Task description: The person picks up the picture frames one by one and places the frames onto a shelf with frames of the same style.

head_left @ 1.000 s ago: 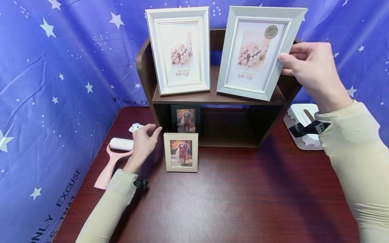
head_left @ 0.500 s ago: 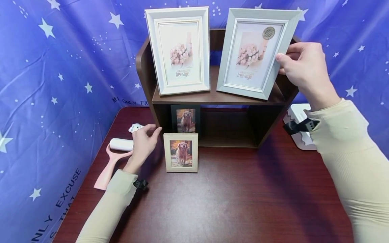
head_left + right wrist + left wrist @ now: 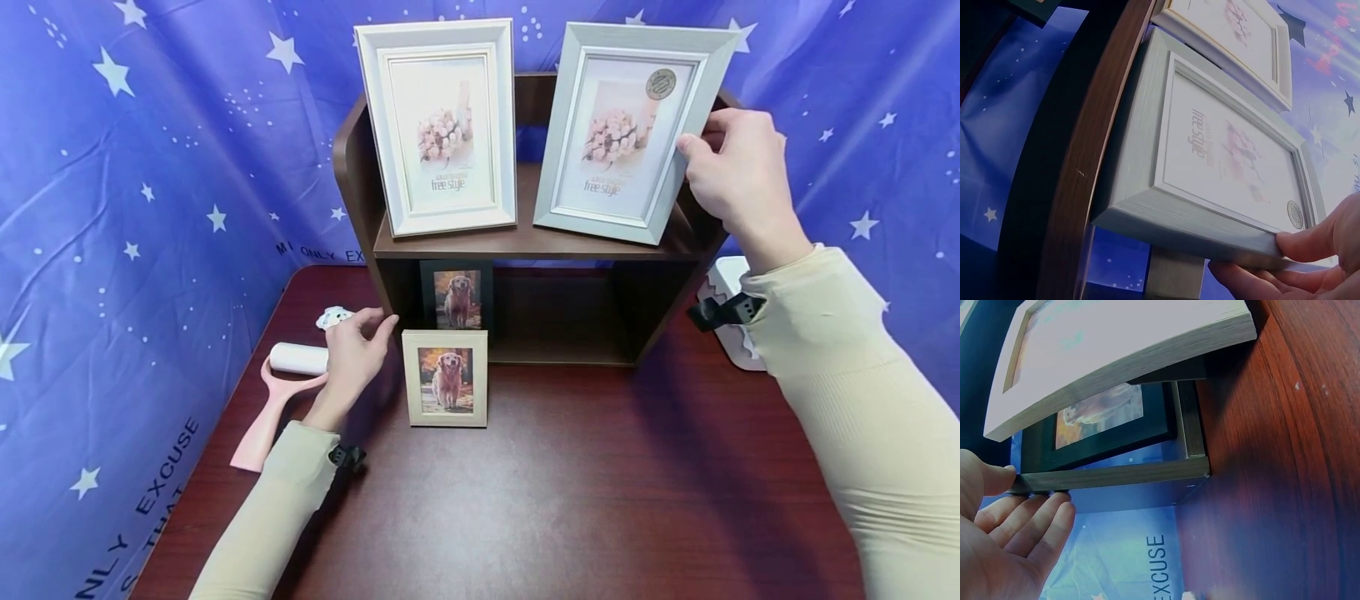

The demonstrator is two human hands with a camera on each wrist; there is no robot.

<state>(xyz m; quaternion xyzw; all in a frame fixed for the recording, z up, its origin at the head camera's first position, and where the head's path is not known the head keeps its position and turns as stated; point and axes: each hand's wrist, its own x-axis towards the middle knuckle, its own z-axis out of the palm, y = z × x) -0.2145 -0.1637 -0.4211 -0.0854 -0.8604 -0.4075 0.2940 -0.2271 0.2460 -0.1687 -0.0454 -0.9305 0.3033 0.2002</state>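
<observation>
On the upper level of a dark brown wooden shelf point(image 3: 540, 244) stand a white picture frame point(image 3: 501, 125) and, to its right, a pale grey picture frame point(image 3: 551, 158). My right hand point(image 3: 742, 167) grips the grey frame by its right edge, thumb in front and fingers behind, as the right wrist view shows. With thumb and fingers on either side, my left hand point(image 3: 354, 354) pinches the front edge of the shelf's left side panel point(image 3: 1116, 477). A black picture frame point(image 3: 457, 300) with a dog photo is inside the lower compartment. Before it, a light wood picture frame point(image 3: 448, 421) stands on the table.
A pink-handled lint roller point(image 3: 273, 404) lies left of my left forearm, with a small white dog-like figure point(image 3: 332, 317) behind it. A white item with a wavy edge point(image 3: 731, 271), partly hidden by my right arm, sits right of the shelf. A starry blue curtain point(image 3: 150, 167) surrounds the table point(image 3: 555, 500).
My right hand has moved left, turning the grey frame's right side slightly inward; its tilt is a little less. My left hand stays on the side panel.
</observation>
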